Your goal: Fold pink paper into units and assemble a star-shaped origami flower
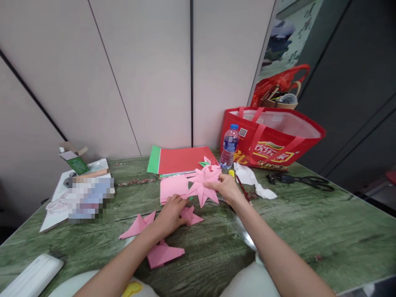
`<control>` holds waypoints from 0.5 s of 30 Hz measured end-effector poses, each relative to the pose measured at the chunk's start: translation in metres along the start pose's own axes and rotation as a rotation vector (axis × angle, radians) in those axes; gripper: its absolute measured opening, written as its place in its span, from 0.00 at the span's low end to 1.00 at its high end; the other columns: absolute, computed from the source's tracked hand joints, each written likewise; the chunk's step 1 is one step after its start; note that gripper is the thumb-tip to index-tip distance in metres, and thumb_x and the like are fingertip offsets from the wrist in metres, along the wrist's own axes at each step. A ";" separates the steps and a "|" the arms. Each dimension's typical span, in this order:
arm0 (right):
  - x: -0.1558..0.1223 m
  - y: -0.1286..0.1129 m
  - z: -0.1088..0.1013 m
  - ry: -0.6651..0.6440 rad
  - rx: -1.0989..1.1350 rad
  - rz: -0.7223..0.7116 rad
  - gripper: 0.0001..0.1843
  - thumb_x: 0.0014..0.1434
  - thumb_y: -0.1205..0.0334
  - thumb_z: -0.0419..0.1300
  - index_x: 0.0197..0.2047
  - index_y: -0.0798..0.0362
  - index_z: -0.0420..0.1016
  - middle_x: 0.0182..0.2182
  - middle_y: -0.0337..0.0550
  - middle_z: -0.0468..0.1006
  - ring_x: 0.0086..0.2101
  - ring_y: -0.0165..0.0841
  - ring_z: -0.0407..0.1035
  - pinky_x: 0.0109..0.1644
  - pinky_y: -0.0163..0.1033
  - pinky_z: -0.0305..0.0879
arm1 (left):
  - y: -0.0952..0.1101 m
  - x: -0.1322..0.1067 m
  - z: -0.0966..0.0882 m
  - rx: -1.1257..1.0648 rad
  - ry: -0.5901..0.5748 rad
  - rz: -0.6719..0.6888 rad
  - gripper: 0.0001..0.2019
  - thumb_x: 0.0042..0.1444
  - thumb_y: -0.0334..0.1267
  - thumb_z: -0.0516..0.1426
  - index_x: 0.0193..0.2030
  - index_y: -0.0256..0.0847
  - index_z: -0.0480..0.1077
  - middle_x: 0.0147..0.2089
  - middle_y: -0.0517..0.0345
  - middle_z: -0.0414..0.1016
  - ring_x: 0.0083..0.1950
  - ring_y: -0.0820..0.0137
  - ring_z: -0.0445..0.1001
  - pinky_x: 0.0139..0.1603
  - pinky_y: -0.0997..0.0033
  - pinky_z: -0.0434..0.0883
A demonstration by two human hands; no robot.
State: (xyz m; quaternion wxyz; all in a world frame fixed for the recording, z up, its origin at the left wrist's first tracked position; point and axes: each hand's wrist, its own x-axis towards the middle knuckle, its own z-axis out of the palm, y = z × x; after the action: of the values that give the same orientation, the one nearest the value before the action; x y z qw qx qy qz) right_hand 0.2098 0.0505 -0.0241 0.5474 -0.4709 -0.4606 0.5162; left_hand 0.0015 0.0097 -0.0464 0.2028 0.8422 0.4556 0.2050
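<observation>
My right hand (227, 189) is closed on a pink folded paper flower (202, 183), lifting it just above the green table (297, 222). My left hand (171, 214) rests low on the table, its fingers curled on a small pink folded paper piece (191, 215). Two more pink folded pieces lie close by, one (137, 226) to the left of that hand and one (163, 253) nearer me. Flat pink sheets (173, 187) lie just behind the left hand, under the flower.
A stack of red and green paper (181, 160) lies at the back, with a water bottle (229, 146) and a red tote bag (272, 138) to its right. Black scissors (301, 180), crumpled white paper (252, 179), a white tray (58, 194) and a white case (31, 277) also sit on the table.
</observation>
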 end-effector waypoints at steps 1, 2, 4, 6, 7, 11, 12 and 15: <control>0.000 0.000 0.000 -0.005 -0.013 -0.012 0.21 0.26 0.61 0.70 0.28 0.60 0.74 0.27 0.45 0.78 0.26 0.34 0.70 0.31 0.38 0.66 | 0.001 0.000 -0.001 -0.038 -0.001 -0.028 0.21 0.33 0.37 0.66 0.39 0.41 0.72 0.40 0.52 0.71 0.47 0.58 0.63 0.47 0.62 0.59; 0.000 -0.001 0.000 -0.012 -0.029 -0.026 0.21 0.27 0.61 0.70 0.28 0.60 0.74 0.27 0.45 0.78 0.26 0.34 0.70 0.31 0.38 0.66 | 0.001 0.000 -0.001 -0.083 0.002 -0.064 0.18 0.30 0.38 0.67 0.32 0.40 0.73 0.35 0.55 0.72 0.43 0.60 0.64 0.44 0.64 0.59; 0.000 -0.002 -0.001 -0.019 -0.065 -0.059 0.22 0.28 0.60 0.70 0.29 0.61 0.75 0.27 0.45 0.78 0.26 0.34 0.70 0.30 0.38 0.65 | 0.000 0.000 -0.002 -0.169 0.017 -0.138 0.12 0.27 0.38 0.67 0.20 0.39 0.70 0.23 0.62 0.68 0.32 0.66 0.65 0.34 0.70 0.59; 0.001 -0.002 -0.002 -0.023 -0.100 -0.097 0.23 0.29 0.59 0.69 0.31 0.62 0.75 0.26 0.45 0.78 0.26 0.35 0.69 0.30 0.38 0.65 | -0.003 0.001 -0.007 -0.228 0.061 -0.195 0.13 0.27 0.38 0.67 0.15 0.38 0.66 0.16 0.67 0.60 0.22 0.73 0.59 0.26 0.74 0.54; 0.001 -0.002 -0.003 -0.021 -0.120 -0.114 0.23 0.30 0.59 0.69 0.32 0.62 0.75 0.26 0.45 0.78 0.26 0.35 0.69 0.29 0.38 0.65 | -0.006 0.002 -0.010 -0.266 0.101 -0.221 0.14 0.27 0.39 0.67 0.14 0.37 0.65 0.14 0.69 0.57 0.20 0.75 0.56 0.24 0.75 0.52; 0.002 0.004 -0.001 -0.031 -0.242 -0.154 0.20 0.33 0.57 0.67 0.30 0.62 0.75 0.25 0.45 0.77 0.25 0.34 0.68 0.28 0.37 0.64 | -0.012 0.007 -0.032 -0.457 0.392 -0.304 0.15 0.40 0.47 0.60 0.18 0.37 0.66 0.16 0.66 0.61 0.21 0.75 0.60 0.24 0.75 0.55; 0.002 0.006 0.001 -0.042 -0.264 -0.157 0.19 0.33 0.58 0.67 0.30 0.62 0.75 0.25 0.45 0.77 0.25 0.34 0.68 0.28 0.37 0.63 | -0.011 0.008 -0.036 -0.526 0.445 -0.312 0.15 0.43 0.49 0.58 0.21 0.37 0.67 0.19 0.64 0.66 0.23 0.74 0.63 0.26 0.75 0.58; 0.001 0.012 0.010 -0.089 -0.287 -0.156 0.17 0.32 0.60 0.67 0.28 0.62 0.75 0.24 0.44 0.77 0.25 0.34 0.68 0.27 0.36 0.63 | -0.003 0.009 -0.044 -0.739 0.495 -0.324 0.18 0.44 0.53 0.56 0.29 0.37 0.70 0.27 0.57 0.73 0.29 0.71 0.69 0.31 0.72 0.65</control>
State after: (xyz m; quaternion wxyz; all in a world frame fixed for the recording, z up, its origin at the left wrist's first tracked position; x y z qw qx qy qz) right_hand 0.1987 0.0522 -0.0346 0.4920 -0.4837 -0.5887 0.4212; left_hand -0.0194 0.0260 -0.0104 0.4035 0.5575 0.5125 0.5135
